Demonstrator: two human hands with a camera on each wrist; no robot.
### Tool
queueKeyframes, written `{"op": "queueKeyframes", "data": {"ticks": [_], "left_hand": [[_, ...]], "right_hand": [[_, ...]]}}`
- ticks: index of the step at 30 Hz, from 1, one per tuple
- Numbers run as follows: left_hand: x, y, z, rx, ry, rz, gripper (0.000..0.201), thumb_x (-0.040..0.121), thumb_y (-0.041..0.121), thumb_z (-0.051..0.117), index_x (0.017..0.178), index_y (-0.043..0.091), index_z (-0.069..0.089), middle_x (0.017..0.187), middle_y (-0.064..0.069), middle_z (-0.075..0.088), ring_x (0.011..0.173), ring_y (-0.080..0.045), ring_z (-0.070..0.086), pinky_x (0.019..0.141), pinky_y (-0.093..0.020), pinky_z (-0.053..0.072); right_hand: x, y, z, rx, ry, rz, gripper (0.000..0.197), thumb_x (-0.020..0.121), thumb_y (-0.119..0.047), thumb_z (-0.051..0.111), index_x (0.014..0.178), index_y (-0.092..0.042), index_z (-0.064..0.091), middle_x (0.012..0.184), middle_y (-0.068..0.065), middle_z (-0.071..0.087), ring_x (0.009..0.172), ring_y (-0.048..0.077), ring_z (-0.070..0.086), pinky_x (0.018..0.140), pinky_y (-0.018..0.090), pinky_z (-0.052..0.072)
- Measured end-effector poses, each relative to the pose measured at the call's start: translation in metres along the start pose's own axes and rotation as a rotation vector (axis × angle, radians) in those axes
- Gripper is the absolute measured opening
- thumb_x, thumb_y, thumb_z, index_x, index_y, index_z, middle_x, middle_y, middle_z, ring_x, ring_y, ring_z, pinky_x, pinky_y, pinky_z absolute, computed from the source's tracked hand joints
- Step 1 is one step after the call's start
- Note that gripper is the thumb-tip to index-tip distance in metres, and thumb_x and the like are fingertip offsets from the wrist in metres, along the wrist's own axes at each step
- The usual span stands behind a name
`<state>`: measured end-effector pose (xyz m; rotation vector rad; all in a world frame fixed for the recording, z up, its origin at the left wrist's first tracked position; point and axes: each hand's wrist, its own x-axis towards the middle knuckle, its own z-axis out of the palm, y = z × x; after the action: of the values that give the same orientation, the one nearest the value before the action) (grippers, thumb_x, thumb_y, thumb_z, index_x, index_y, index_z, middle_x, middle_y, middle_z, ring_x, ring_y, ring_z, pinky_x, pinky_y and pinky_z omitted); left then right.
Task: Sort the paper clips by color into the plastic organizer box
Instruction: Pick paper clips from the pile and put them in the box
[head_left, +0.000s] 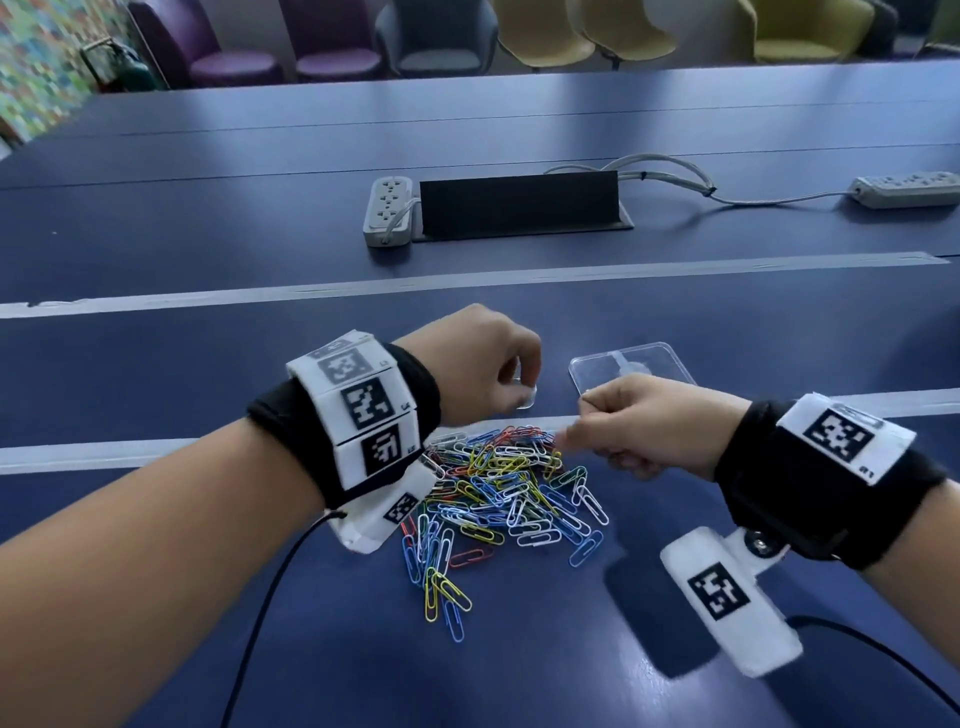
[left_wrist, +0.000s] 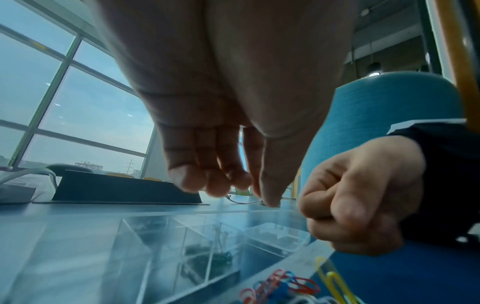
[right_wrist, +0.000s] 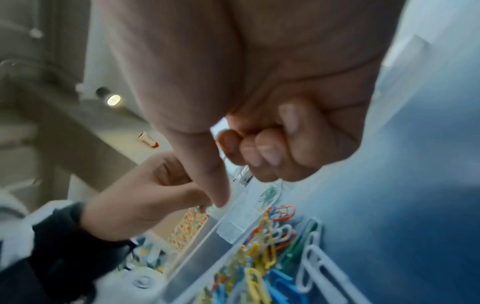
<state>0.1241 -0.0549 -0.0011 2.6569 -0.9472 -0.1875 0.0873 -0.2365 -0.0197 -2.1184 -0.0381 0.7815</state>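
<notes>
A loose pile of coloured paper clips (head_left: 498, 493) lies on the blue table between my wrists. Just beyond it stands the clear organizer box (left_wrist: 182, 236), mostly hidden under my left hand in the head view, where only a corner (head_left: 525, 402) shows. My left hand (head_left: 511, 387) hovers over the box with thumb and fingers drawn together, pointing down; I see nothing between them. My right hand (head_left: 587, 410) is curled into a fist beside the box, and a thin pale clip end seems to stick out at its thumb and forefinger. Green clips (right_wrist: 270, 195) lie in one compartment.
The box's clear lid (head_left: 631, 364) lies flat behind my right hand. Farther back are a black cable hatch (head_left: 519, 205) and two power strips (head_left: 387, 210) (head_left: 906, 189) with cords. Grey tape lines cross the table. Chairs stand along the far side.
</notes>
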Motion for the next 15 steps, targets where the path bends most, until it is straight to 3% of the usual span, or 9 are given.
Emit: {"op": "queueKeyframes", "data": {"ticks": [3, 7, 9, 11, 15], "left_hand": [[-0.023, 0.002, 0.0, 0.0, -0.131, -0.005, 0.003, 0.082, 0.027, 0.065, 0.083, 0.024, 0.067, 0.064, 0.011, 0.054, 0.059, -0.001, 0.049, 0.06, -0.015, 0.038], [-0.041, -0.001, 0.003, 0.017, -0.244, -0.065, 0.008, 0.083, 0.03, 0.064, 0.088, 0.025, 0.069, 0.075, 0.006, 0.065, 0.067, -0.007, 0.053, 0.065, -0.017, 0.041], [-0.042, -0.002, 0.006, 0.05, -0.249, -0.09, 0.013, 0.086, 0.032, 0.061, 0.091, 0.025, 0.071, 0.076, 0.009, 0.063, 0.07, -0.007, 0.052, 0.069, -0.018, 0.041], [-0.041, 0.0, 0.012, 0.071, -0.243, -0.101, 0.019, 0.087, 0.036, 0.059, 0.091, 0.022, 0.071, 0.076, 0.008, 0.063, 0.07, -0.009, 0.052, 0.071, -0.02, 0.045], [-0.034, 0.005, 0.022, 0.094, -0.236, -0.127, 0.026, 0.085, 0.044, 0.058, 0.086, 0.02, 0.07, 0.068, 0.007, 0.054, 0.07, -0.015, 0.05, 0.074, -0.028, 0.05]], "right_hand": [[-0.001, 0.0, 0.001, -0.378, 0.105, -0.102, 0.038, 0.079, -0.027, 0.071, 0.057, -0.021, 0.04, 0.053, -0.007, 0.042, 0.05, 0.012, 0.039, 0.05, 0.02, 0.032], [-0.002, -0.005, 0.011, -0.582, 0.145, -0.191, 0.014, 0.081, -0.032, 0.068, 0.069, -0.031, 0.06, 0.057, -0.011, 0.051, 0.056, 0.0, 0.047, 0.058, 0.014, 0.036], [0.0, -0.009, 0.019, -0.642, 0.166, -0.176, 0.02, 0.079, -0.044, 0.067, 0.076, -0.024, 0.069, 0.067, -0.007, 0.063, 0.067, 0.006, 0.057, 0.067, 0.021, 0.044], [0.003, -0.013, 0.025, -0.712, 0.185, -0.157, 0.029, 0.077, -0.049, 0.068, 0.073, -0.02, 0.068, 0.076, 0.0, 0.07, 0.077, 0.016, 0.063, 0.069, 0.025, 0.047], [0.006, -0.016, 0.028, -0.746, 0.214, -0.167, 0.012, 0.078, -0.032, 0.066, 0.072, -0.022, 0.068, 0.085, 0.001, 0.072, 0.085, 0.018, 0.063, 0.07, 0.021, 0.043]]}}
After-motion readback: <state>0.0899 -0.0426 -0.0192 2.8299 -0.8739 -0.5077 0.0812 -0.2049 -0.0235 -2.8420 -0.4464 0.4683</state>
